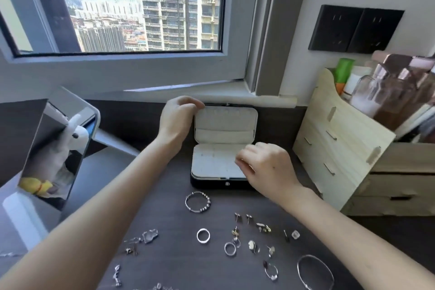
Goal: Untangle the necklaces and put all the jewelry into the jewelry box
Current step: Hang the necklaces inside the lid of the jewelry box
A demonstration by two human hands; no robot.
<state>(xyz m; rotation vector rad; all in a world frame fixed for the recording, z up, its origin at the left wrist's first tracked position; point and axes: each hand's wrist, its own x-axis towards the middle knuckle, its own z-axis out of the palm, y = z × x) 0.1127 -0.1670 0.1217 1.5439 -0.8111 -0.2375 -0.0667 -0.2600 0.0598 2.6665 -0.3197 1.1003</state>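
Observation:
A black jewelry box [219, 183] with a cream lining stands open at the back of the dark desk. My left hand [179, 117] grips the upper left corner of its raised lid [226, 122]. My right hand [266, 167] hovers over the right side of the box's cream inner panel, fingers curled; whether it pinches anything is hidden. In front of the box lie a beaded silver bracelet [198, 202], a white ring [203, 235], a silver ring [230, 248], several small earrings [261, 227], a plain bangle [315, 271] and chain pieces with a clear pendant [149, 236].
A pale wooden drawer organiser [348, 153] with bottles stands at the right. A tilted mirror [56, 148] showing a plush toy stands at the left. A window and sill run behind the box.

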